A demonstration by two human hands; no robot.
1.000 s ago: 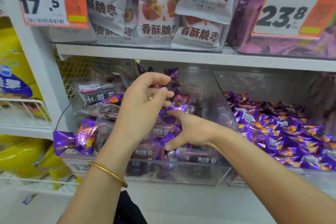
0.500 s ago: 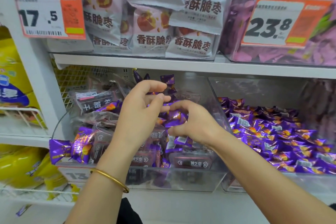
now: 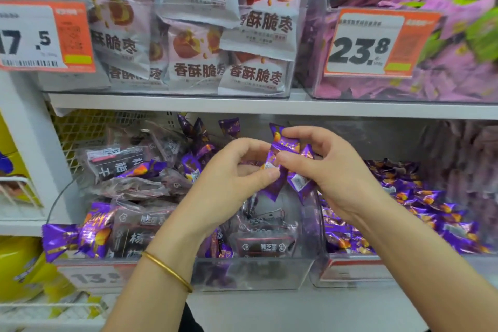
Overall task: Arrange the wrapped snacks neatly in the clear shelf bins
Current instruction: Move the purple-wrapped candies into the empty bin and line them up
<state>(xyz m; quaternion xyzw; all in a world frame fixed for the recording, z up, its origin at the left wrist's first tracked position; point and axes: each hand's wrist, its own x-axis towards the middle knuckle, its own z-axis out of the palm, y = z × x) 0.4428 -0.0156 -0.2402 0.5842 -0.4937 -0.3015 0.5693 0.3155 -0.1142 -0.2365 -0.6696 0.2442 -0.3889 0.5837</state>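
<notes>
Above the clear bin, left hand and right hand pinch purple snacks, partly hidden by fingers.

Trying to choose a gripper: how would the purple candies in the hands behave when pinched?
Probably light: the right hand holds several candies by fingertips alone. Their wrapper ends hang limp below the left hand, so likely floppy there. The glossy foil looks slippery.

Over the left clear plastic bin of dark snack packets on the lower white shelf, a left hand and right hand hold purple wrapped candies between them, with a second clear bin just right and white pouches on the upper shelf above.
</notes>
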